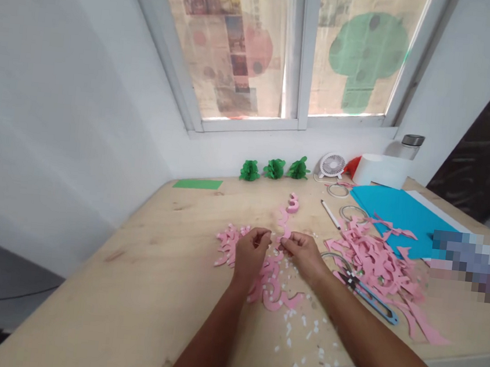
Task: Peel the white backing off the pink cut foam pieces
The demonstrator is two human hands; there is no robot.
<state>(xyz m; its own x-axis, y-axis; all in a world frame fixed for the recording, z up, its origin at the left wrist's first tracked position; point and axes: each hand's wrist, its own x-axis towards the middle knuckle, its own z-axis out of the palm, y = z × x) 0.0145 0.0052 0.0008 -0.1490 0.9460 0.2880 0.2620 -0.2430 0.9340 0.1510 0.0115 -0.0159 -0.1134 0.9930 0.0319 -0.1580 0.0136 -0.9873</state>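
My right hand (303,252) pinches a curved pink paper cutout (287,232) between thumb and fingertip. Just left of it, my left hand (252,248) is closed in a pinch; anything between its fingertips is too small to make out. Several curved pink paper pieces (275,292) lie under and in front of the hands. Beside my left hand is a cluster of pink cutouts (225,243). Beyond the fingers stands a small stack of pink curved pieces (293,204). Tiny white paper bits (310,333) are scattered near the table's front edge.
Right of my hands sit scissors (373,299) with blue handles, a heap of pink scraps (377,256), tape rolls (353,213) and a white pen (330,214). Blue sheets (399,214) lie behind. Green paper shapes (274,168) and a small fan (331,166) line the wall.
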